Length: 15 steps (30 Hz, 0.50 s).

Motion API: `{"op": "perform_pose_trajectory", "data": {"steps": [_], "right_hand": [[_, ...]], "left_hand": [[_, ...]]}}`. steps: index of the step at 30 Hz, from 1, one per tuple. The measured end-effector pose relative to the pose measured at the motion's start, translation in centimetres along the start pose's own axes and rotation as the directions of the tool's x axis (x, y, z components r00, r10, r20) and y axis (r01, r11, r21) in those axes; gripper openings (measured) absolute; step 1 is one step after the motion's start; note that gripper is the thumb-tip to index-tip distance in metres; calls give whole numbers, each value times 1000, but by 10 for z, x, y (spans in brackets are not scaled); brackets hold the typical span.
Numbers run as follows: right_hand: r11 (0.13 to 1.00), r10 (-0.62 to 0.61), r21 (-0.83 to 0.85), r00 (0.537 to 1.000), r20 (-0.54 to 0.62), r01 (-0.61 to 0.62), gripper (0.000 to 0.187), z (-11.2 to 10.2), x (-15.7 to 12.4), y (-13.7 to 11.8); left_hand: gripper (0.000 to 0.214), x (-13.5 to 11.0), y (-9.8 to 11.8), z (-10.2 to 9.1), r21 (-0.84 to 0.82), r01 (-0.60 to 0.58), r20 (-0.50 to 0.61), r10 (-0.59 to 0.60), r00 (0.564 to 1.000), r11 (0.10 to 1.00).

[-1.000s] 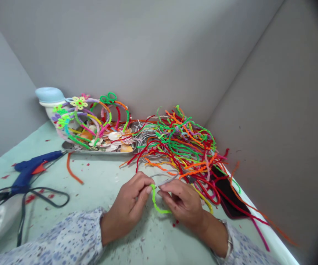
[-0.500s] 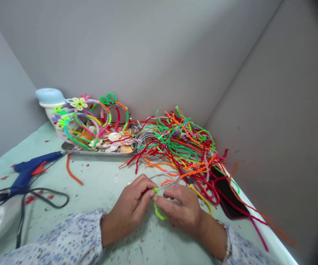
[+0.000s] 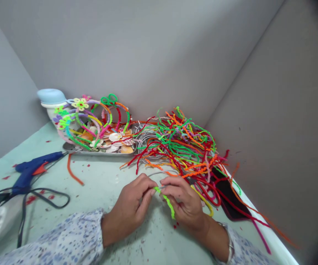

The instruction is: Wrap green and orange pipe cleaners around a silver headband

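My left hand [image 3: 133, 200] pinches one end of a lime-green pipe cleaner [image 3: 170, 207] between thumb and forefinger. A thin grey wire hoop [image 3: 159, 172] curves behind my fingers and meets the pipe cleaner at the pinch. My right hand [image 3: 185, 201] faces it from the other side, fingers bent around the wire and the pipe cleaner, whose free tail hangs down past the fingertips. Just beyond my right hand lie yellow-handled scissors [image 3: 206, 200], partly covered by a heap of coloured pipe cleaners [image 3: 186, 143].
A metal tray [image 3: 98, 152] of seashells [image 3: 114, 137] holds several flowered pipe-cleaner headbands [image 3: 103, 110]. Coiled wire [image 3: 149, 145] sits beside it. At left are a blue glue gun [image 3: 26, 171] with its cord and a white bottle [image 3: 55, 110]. A dark phone-like slab [image 3: 232, 200] lies near the right edge.
My right fingers have lifted and curled over the wire. The green pipe cleaner's tail has swung from hanging in a loop below to slanting down to the right.
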State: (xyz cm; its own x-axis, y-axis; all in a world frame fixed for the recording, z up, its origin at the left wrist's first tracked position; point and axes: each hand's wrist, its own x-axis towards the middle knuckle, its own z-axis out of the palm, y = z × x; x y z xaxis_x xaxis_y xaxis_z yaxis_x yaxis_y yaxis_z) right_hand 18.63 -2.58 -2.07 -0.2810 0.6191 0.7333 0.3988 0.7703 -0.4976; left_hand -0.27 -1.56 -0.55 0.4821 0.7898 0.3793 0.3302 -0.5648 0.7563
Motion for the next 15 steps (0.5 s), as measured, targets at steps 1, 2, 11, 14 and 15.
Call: {"op": "perform_pose_trajectory", "data": {"steps": [1, 2, 11, 14, 15], "right_hand": [[1000, 17, 18, 1000, 2, -17, 24, 0, 0, 0], [999, 33, 33, 999, 4, -33, 24, 0, 0, 0], [982, 146, 123, 989, -17, -143, 17, 1, 4, -1], [949, 261, 185, 965, 2, -256, 11, 3, 3, -1], [928, 307, 219, 952, 17, -303, 9, 4, 2, -1]], "left_hand": [[17, 0, 0, 0, 7, -5, -1, 5, 1000, 1000], [17, 0, 0, 0, 14, -10, 1, 10, 1000, 1000], [18, 0, 0, -1, 67, -37, 21, 36, 999, 997], [18, 0, 0, -2, 88, -44, 34, 41, 999, 995], [18, 1, 0, -2, 93, -47, 41, 44, 998, 995]]}}
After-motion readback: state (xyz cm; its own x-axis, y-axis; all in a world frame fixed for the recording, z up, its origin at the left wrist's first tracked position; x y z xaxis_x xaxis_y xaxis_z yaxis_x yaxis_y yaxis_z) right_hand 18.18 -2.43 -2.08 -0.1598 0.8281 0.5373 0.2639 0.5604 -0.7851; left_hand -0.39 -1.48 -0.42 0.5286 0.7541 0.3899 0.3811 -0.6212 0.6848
